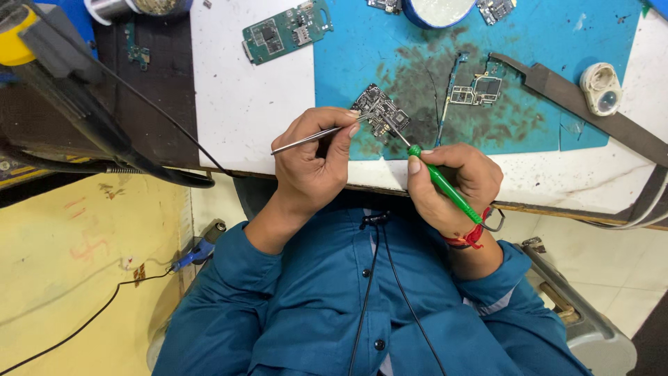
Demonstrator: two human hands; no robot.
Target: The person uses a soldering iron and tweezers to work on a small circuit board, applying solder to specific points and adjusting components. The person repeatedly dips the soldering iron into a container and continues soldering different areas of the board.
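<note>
My left hand [311,161] is closed around slim metal tweezers [313,138], whose tips rest on a small dark circuit board [381,113]. My right hand [456,182] grips a green-handled tool [445,186]; its thin metal tip touches the same board from the lower right. The board lies on a stained blue work mat [529,49] near the bench's front edge.
A green circuit board [285,30] lies on the white bench top at upper left. Further small boards [476,89], a blue round dish [440,10], a white magnifier [600,88] and a dark strap [591,115] sit on the mat. Black cables [104,143] run at left.
</note>
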